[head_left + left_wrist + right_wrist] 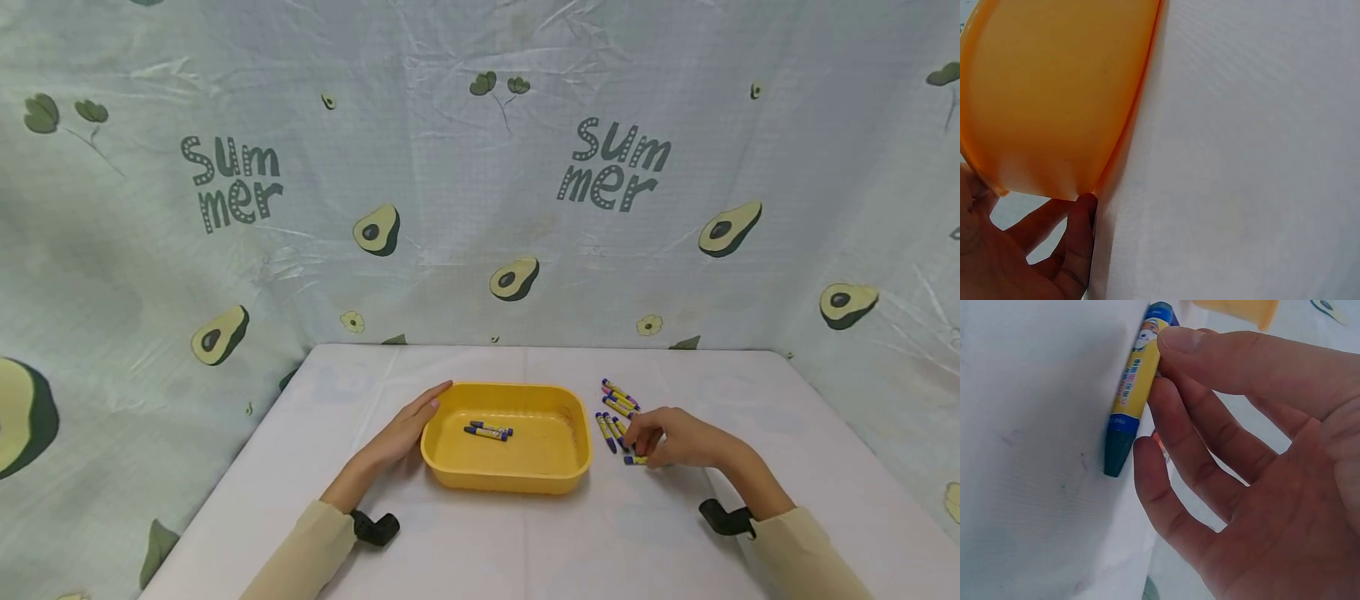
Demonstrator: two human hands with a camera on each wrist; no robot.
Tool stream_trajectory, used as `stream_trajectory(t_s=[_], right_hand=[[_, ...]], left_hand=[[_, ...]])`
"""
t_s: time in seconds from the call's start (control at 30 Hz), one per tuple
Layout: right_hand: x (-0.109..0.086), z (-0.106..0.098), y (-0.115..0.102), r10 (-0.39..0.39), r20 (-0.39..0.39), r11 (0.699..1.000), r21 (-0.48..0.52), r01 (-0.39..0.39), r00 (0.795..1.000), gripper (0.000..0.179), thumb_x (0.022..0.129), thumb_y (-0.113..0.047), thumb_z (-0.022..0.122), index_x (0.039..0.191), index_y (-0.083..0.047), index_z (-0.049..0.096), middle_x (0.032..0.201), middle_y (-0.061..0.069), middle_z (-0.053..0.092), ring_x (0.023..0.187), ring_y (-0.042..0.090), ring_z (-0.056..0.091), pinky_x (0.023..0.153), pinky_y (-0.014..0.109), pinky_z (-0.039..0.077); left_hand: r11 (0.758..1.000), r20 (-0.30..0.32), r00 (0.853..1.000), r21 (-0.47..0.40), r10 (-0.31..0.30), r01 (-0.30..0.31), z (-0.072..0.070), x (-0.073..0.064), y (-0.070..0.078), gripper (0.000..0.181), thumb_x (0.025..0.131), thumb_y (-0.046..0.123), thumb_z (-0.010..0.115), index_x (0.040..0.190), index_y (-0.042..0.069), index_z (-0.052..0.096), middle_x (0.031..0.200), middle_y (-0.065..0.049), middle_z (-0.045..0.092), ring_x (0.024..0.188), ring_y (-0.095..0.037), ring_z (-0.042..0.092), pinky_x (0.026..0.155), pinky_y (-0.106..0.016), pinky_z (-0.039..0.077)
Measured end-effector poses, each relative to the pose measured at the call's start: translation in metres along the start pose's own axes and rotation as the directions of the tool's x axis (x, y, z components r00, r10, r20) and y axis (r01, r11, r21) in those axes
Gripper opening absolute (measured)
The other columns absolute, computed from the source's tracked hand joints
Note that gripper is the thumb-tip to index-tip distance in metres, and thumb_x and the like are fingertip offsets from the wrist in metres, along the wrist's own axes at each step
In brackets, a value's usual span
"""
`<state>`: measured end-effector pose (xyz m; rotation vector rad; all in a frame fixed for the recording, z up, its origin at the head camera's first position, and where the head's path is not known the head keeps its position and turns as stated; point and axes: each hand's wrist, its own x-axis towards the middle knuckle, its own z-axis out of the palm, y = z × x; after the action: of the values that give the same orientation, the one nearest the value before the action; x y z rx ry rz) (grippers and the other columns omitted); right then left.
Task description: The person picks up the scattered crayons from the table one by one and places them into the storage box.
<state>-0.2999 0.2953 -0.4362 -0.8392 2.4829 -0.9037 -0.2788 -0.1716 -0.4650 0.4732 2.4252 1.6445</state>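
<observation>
A yellow plastic tray (504, 482) stands on the table with two crayons (486, 433) lying inside it. My left hand (401, 435) grips its left side, thumb at the rim and fingers against the outer wall. In the left wrist view the tray's wall (1054, 94) fills the upper left, with fingertips right at its edge. To the right of the tray, my right hand (678, 437) pinches a crayon with a yellow wrapper and dark green tip (1129, 394) close over the tabletop. Its thumb overlaps the crayon's blue end, and the other fingers curl alongside.
Several more crayons (618, 400) lie in a loose group behind and left of the right hand. The white-covered table (465, 542) meets a hanging cloth (450, 167) printed with avocados at its back edge. Each wrist wears a black camera strap (375, 528).
</observation>
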Motion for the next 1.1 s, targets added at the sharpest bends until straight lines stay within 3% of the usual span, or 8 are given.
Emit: stream_trajectory(t_s=[0.63,0.9,1.1], right_hand=[[0.0036,0.0041,0.006,-0.027,-0.025,0.995,-0.096,0.025,0.999,0.028,0.078,0.006,0.078,0.097,-0.015,0.077,0.085,-0.004,0.065,0.078,0.005,0.056,0.068,0.021,0.053],[0.0023,0.0,0.0019,-0.004,-0.025,0.994,-0.105,0.002,1.0,0.025,0.081,0.001,0.077,0.101,-0.014,0.076,0.088,-0.003,0.066,0.081,0.008,0.057,0.07,0.021,0.053],[0.0024,-0.0037,0.0024,-0.029,-0.007,0.998,-0.064,0.028,1.0,0.026,0.083,-0.002,0.077,0.107,-0.011,0.075,0.097,-0.001,0.07,0.086,0.008,0.061,0.072,0.023,0.055]], left_hand=[[1.0,-0.003,1.0,0.004,-0.003,0.003,-0.0012,0.0002,-0.0012,0.051,0.115,0.031,0.028,0.165,0.018,0.028,0.172,-0.01,0.026,0.16,-0.032,0.023,0.132,-0.054,0.014],[1.0,-0.01,1.0,0.005,-0.002,0.002,-0.0014,0.0004,-0.002,0.051,0.115,0.032,0.028,0.165,0.017,0.029,0.172,-0.01,0.027,0.16,-0.032,0.023,0.131,-0.054,0.015],[1.0,-0.01,1.0,0.006,0.001,-0.001,-0.0003,0.0009,-0.001,0.051,0.115,0.031,0.028,0.165,0.018,0.028,0.172,-0.01,0.027,0.159,-0.033,0.024,0.131,-0.056,0.016]])
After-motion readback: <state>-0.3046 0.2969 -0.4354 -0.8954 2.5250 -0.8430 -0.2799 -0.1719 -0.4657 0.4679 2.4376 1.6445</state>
